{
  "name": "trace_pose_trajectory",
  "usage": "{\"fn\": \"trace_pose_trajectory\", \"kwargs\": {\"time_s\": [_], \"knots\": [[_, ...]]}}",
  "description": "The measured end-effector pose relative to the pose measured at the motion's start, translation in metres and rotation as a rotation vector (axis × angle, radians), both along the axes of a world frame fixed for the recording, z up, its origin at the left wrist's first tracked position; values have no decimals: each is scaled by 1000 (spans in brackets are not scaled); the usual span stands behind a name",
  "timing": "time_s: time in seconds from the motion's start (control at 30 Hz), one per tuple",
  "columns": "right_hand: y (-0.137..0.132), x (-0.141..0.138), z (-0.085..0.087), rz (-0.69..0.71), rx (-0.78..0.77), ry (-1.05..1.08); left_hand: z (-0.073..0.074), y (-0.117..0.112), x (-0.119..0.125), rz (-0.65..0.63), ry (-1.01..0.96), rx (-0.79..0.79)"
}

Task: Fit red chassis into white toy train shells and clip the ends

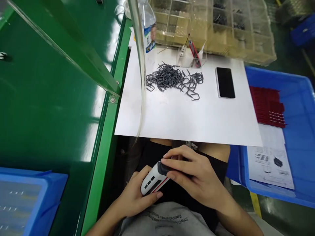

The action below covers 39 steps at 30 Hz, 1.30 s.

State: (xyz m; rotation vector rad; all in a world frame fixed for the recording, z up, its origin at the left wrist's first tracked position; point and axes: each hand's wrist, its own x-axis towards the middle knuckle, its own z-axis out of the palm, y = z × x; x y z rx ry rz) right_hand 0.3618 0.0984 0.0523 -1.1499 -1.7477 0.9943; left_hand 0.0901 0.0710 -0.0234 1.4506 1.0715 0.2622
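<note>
My left hand (136, 193) is wrapped round a boxy white device (150, 180) with a black end, a red stripe and small dark slots on its side. It is held tilted above my lap. My right hand (194, 177) grips the device's black end with thumb and fingers, which partly hide it. What lies under the right fingers cannot be made out. Both hands are below the near edge of the white work surface (187, 124). On that surface lies a heap of dark grey wire-like clips (169, 77), some loose at its right side.
A phone (225, 82), a small clear holder with tools (192, 59) and a plastic bottle (149, 29) stand on the white surface. Behind is a compartment tray (221, 39). A blue bin (297, 131) holds red pieces and paper. A green post (81, 49) and clear tube (142, 82) stand left.
</note>
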Motion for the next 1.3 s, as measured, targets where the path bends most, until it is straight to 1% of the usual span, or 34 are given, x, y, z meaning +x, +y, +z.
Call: {"fn": "trace_pose_trajectory", "kwargs": {"time_s": [0.1, 0.2, 0.37, 0.47, 0.53, 0.63, 0.7, 0.8, 0.87, 0.93, 1.03, 1.13, 1.3], "knots": [[-12, -10, -2, 9, 59, -46, 2, 1, 1, -12, -11, 10], [-15, -11, -7, 16, 188, -165, 0, -1, 1, -30, -44, 19], [-22, 0, -10, 92, 413, -400, -2, -4, 0, -67, -67, 20], [-27, 9, -9, 130, 519, -491, 1, -4, 2, -114, -106, -35], [-31, 13, -7, 165, 536, -497, 4, -3, 4, -164, -140, -69], [-37, 17, 0, 196, 497, -481, 10, -4, 9, -206, -118, -51], [-42, 17, 4, 181, 454, -467, 14, -5, 14, -201, -106, -35], [-51, 17, 7, 127, 422, -415, 21, -9, 22, -183, -152, -54], [-59, 16, 7, 76, 441, -431, 26, -12, 26, -177, -170, -73], [-67, 18, 6, 43, 502, -527, 30, -14, 29, -186, -147, -75], [-77, 26, 4, 70, 622, -639, 35, -19, 31, -233, -88, -47], [-86, 38, 3, 107, 667, -572, 37, -23, 32, -295, -110, -50], [-103, 52, 3, 114, 632, -468, 41, -33, 40, -391, -150, -67]]}}
